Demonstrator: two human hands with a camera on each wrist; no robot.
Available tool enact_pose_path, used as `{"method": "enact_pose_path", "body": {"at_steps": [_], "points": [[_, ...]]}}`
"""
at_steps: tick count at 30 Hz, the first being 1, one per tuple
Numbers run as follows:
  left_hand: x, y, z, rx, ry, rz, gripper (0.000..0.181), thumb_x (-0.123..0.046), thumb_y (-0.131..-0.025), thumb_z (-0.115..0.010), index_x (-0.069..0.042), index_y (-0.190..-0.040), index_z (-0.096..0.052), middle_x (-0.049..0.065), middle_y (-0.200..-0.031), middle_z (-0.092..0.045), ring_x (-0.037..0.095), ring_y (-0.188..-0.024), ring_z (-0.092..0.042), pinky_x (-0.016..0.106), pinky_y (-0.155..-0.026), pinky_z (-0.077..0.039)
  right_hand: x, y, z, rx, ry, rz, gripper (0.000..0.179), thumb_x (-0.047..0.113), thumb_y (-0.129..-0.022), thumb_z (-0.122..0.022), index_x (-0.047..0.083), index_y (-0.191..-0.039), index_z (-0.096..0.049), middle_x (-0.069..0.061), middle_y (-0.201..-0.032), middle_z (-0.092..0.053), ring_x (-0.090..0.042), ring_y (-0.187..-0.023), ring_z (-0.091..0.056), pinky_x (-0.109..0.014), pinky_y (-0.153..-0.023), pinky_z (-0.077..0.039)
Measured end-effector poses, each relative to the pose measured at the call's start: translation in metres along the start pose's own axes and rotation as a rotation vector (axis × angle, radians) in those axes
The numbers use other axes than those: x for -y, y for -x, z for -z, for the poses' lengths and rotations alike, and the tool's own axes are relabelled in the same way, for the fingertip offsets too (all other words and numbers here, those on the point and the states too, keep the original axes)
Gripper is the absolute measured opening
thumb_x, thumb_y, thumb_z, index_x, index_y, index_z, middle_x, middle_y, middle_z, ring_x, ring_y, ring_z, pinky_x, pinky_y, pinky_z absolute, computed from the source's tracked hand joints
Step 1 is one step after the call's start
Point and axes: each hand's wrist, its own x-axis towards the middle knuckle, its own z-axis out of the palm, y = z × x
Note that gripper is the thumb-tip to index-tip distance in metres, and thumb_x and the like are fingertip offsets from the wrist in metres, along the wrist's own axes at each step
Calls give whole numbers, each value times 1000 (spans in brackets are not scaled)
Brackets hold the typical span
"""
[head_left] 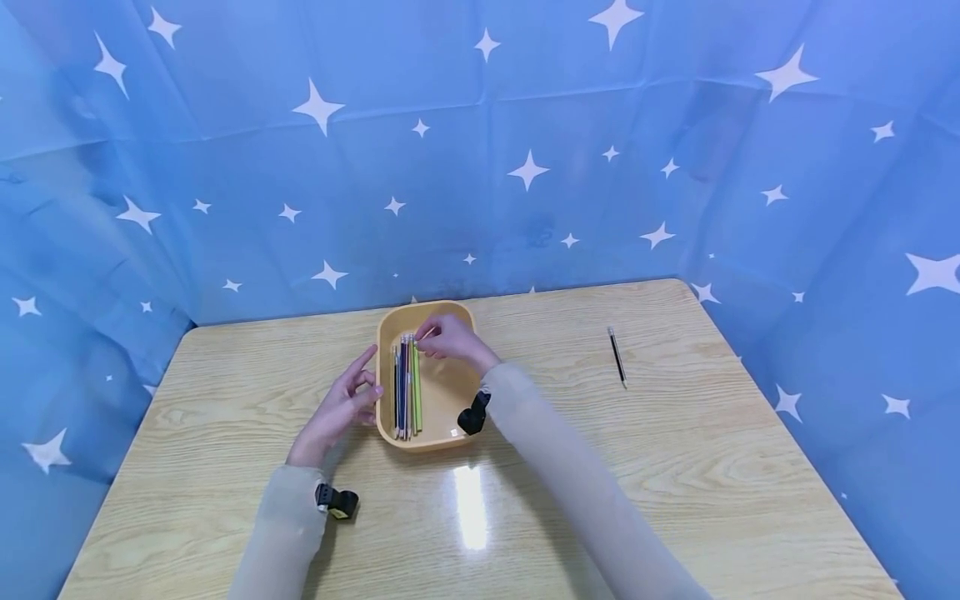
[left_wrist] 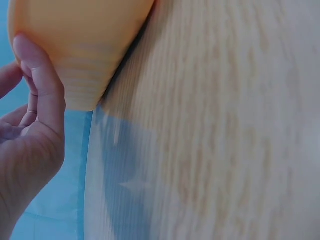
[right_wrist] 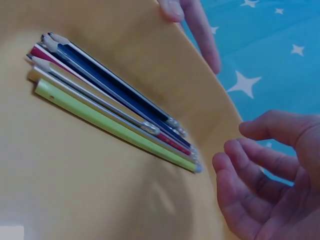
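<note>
A yellow-orange plastic tray (head_left: 450,383) stands on the table. Several pencils (head_left: 403,387) lie side by side along its left part, some dark, one red and white, with a lime green pencil (right_wrist: 115,125) outermost. My right hand (head_left: 450,340) is over the tray near the far ends of these pencils. Its fingers are loosely bent, and nothing shows between them in the right wrist view. Beside the tray's left wall is my left hand (head_left: 345,408), its thumb (left_wrist: 32,52) touching the rim and its index finger stretched along the outside.
A single dark pencil (head_left: 617,357) lies on the wooden table (head_left: 720,467), well to the right of the tray. Blue cloth (head_left: 480,192) with white stars hangs behind the table and along both sides.
</note>
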Motion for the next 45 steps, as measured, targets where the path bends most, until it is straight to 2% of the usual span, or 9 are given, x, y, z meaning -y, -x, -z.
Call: {"method": "enact_pose_path", "body": {"at_steps": [5,12,16,21,27,34,45], "points": [[-4,0,-2,-1,7,18,70,1,-87,-51,-20,-144,-16,11,-96,-41,19,-71,-54,39,-56,-53,-8,-5,-6,-36,16,-66,16,8,-80,-64,-2,-92,-62,-12,-78,-61,-32,-77,-61,-38,-68,-51],[-16,5,-11,12,8,23,71,5,-87,-48,-13,-144,-10,18,-99,-40,20,-73,-54,40,-58,-52,-19,-9,-10,-43,41,-164,17,16,-78,-67,1,-86,-63,-12,-75,-64,-25,-70,-61,-32,-62,-52],[-14,4,-10,13,14,25,70,4,-88,-48,-15,-144,-11,16,-97,-40,19,-70,-54,42,-58,-52,-19,-9,-11,-46,52,-192,19,19,-79,-68,2,-86,-63,-12,-78,-64,-25,-72,-61,-33,-64,-52],[-5,1,-6,9,36,35,71,4,-87,-49,-19,-144,-13,12,-96,-40,17,-66,-53,37,-56,-52,-19,-10,-15,-75,114,-211,17,19,-76,-70,4,-82,-63,-11,-76,-63,-23,-68,-60,-32,-61,-51],[-10,4,-10,2,29,30,71,5,-87,-48,-16,-144,-11,14,-98,-40,16,-65,-53,35,-55,-52,-18,-12,-23,-122,174,-263,20,23,-72,-74,8,-76,-61,-3,-66,-59,-18,-59,-54,-29,-51,-46],[-17,7,-13,-16,16,51,70,4,-88,-48,-16,-144,-11,13,-99,-38,16,-63,-53,40,-58,-52,-16,-14,-28,-170,287,-271,21,24,-69,-75,14,-74,-57,2,-64,-56,-13,-57,-50,-28,-52,-39],[-19,8,-11,-31,15,55,71,5,-88,-48,-16,-144,-11,11,-98,-38,13,-64,-52,36,-56,-52,-14,-16,-32,-164,298,-270,19,22,-72,-73,13,-74,-57,0,-67,-57,-16,-59,-51,-31,-54,-39]]}}
